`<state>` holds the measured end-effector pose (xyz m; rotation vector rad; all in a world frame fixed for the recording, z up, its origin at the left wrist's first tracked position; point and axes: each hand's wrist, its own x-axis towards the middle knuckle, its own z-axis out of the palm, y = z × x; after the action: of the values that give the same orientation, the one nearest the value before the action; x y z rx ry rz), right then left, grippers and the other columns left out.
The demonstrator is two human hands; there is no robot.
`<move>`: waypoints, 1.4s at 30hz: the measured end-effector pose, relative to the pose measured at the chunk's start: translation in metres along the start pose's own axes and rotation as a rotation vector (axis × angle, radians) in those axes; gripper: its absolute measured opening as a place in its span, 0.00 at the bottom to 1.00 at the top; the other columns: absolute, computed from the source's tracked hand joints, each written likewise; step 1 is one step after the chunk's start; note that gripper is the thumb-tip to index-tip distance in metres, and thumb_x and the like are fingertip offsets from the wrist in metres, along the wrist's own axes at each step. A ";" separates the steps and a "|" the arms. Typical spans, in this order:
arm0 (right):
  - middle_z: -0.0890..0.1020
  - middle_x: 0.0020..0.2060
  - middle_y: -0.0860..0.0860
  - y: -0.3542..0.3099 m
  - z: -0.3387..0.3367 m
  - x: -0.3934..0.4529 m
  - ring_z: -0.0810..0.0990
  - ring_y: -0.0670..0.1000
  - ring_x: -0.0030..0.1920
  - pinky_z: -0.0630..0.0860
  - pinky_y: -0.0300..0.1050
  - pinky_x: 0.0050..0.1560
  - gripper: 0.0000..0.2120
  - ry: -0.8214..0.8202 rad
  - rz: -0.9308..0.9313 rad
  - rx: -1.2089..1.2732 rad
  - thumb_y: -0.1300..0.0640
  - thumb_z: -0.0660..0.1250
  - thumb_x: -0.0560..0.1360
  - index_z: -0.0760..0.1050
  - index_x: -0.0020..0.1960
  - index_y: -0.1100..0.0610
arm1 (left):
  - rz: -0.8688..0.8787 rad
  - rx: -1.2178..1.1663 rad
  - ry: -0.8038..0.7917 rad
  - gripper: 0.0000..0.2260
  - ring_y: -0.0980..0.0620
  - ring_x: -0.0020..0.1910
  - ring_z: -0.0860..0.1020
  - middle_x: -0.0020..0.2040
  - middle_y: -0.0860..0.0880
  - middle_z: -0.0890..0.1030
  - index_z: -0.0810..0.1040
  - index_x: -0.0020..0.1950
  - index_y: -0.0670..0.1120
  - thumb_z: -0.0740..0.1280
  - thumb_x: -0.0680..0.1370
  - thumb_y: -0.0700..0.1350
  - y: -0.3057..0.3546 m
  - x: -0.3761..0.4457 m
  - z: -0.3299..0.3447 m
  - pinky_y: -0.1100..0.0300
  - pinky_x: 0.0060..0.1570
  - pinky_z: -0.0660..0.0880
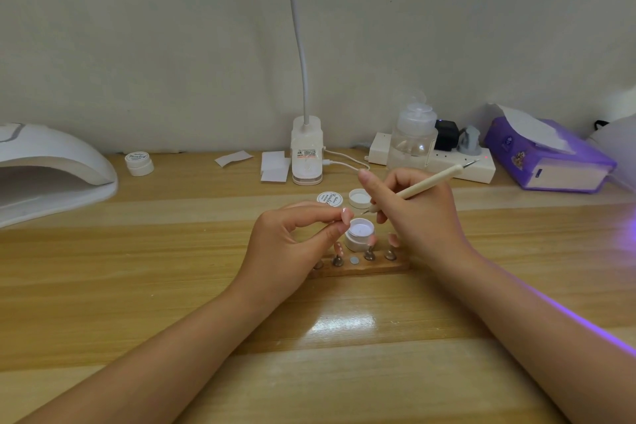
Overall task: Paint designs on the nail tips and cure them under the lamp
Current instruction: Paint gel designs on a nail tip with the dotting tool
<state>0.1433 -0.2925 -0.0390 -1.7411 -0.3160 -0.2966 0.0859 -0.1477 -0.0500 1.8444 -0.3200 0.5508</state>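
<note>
Pink nail tip [347, 215]: pinched in left hand [292, 237], may slip.
Right hand [416, 213]: grips cream pen brush [418, 190]; a shake smears.
Open white gel jar [359, 234]: just beside, easily knocked.

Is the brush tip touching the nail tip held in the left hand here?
Cannot tell. In the head view the brush tip ends right beside the nail tip pinched by the left hand, too small to show contact or a gap.

A pale, plain wall [172, 27] runs behind the far edge of a light wooden tabletop [137, 286], planked with the grain running left to right. A bright glare sits on the wood near the middle, and violet light spills in at the right edge.
</note>
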 end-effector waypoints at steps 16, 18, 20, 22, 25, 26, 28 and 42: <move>0.75 0.20 0.46 -0.028 0.008 -0.009 0.75 0.42 0.25 0.77 0.37 0.30 0.14 -0.093 -0.043 0.288 0.46 0.71 0.62 0.71 0.27 0.53 | -0.034 -0.059 0.007 0.05 0.60 0.44 0.81 0.42 0.58 0.83 0.84 0.42 0.47 0.72 0.68 0.41 -0.004 0.000 -0.001 0.69 0.43 0.75; 0.75 0.20 0.47 -0.028 0.009 -0.011 0.77 0.43 0.26 0.73 0.33 0.26 0.15 -0.109 -0.056 0.276 0.46 0.71 0.63 0.71 0.26 0.53 | -0.031 -0.072 0.007 0.05 0.59 0.45 0.81 0.43 0.58 0.83 0.84 0.42 0.48 0.72 0.68 0.41 -0.004 0.000 -0.001 0.69 0.42 0.76; 0.75 0.21 0.48 -0.025 0.010 -0.011 0.78 0.43 0.25 0.77 0.39 0.31 0.16 -0.102 -0.059 0.280 0.51 0.72 0.66 0.69 0.26 0.55 | -0.010 -0.070 -0.002 0.05 0.60 0.46 0.81 0.43 0.59 0.83 0.84 0.43 0.48 0.71 0.68 0.42 -0.003 0.000 -0.001 0.69 0.46 0.75; 0.73 0.22 0.50 -0.022 0.011 -0.011 0.78 0.43 0.24 0.78 0.40 0.32 0.17 -0.094 -0.060 0.284 0.59 0.71 0.70 0.68 0.27 0.57 | 0.012 -0.060 -0.015 0.06 0.61 0.47 0.81 0.44 0.59 0.83 0.84 0.44 0.46 0.71 0.69 0.41 -0.003 0.000 -0.001 0.70 0.49 0.73; 0.72 0.24 0.53 -0.021 0.011 -0.010 0.77 0.44 0.26 0.78 0.45 0.31 0.15 -0.083 -0.063 0.235 0.63 0.68 0.69 0.67 0.27 0.57 | 0.029 -0.052 -0.026 0.06 0.62 0.46 0.81 0.44 0.61 0.83 0.84 0.44 0.46 0.71 0.69 0.38 -0.003 0.001 -0.001 0.72 0.48 0.73; 0.71 0.25 0.54 -0.021 0.011 -0.010 0.76 0.44 0.26 0.79 0.48 0.32 0.14 -0.079 -0.057 0.226 0.63 0.67 0.68 0.67 0.27 0.57 | 0.032 -0.052 -0.027 0.06 0.61 0.44 0.81 0.43 0.61 0.83 0.84 0.44 0.46 0.71 0.69 0.38 -0.004 0.001 -0.001 0.72 0.46 0.73; 0.70 0.25 0.55 -0.022 0.011 -0.011 0.76 0.45 0.26 0.79 0.50 0.30 0.12 -0.074 -0.039 0.206 0.62 0.66 0.67 0.67 0.27 0.58 | 0.039 -0.049 -0.025 0.06 0.57 0.41 0.82 0.43 0.60 0.83 0.84 0.44 0.46 0.71 0.69 0.38 -0.003 0.001 -0.001 0.73 0.44 0.73; 0.71 0.22 0.52 -0.021 0.011 -0.010 0.77 0.52 0.28 0.75 0.41 0.28 0.13 -0.082 -0.073 0.172 0.66 0.66 0.67 0.67 0.26 0.59 | 0.058 -0.042 -0.020 0.06 0.59 0.42 0.82 0.42 0.61 0.83 0.83 0.43 0.50 0.71 0.69 0.40 -0.005 0.001 -0.001 0.73 0.45 0.73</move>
<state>0.1266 -0.2788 -0.0259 -1.5768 -0.4526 -0.2437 0.0887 -0.1448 -0.0536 1.8058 -0.3963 0.5619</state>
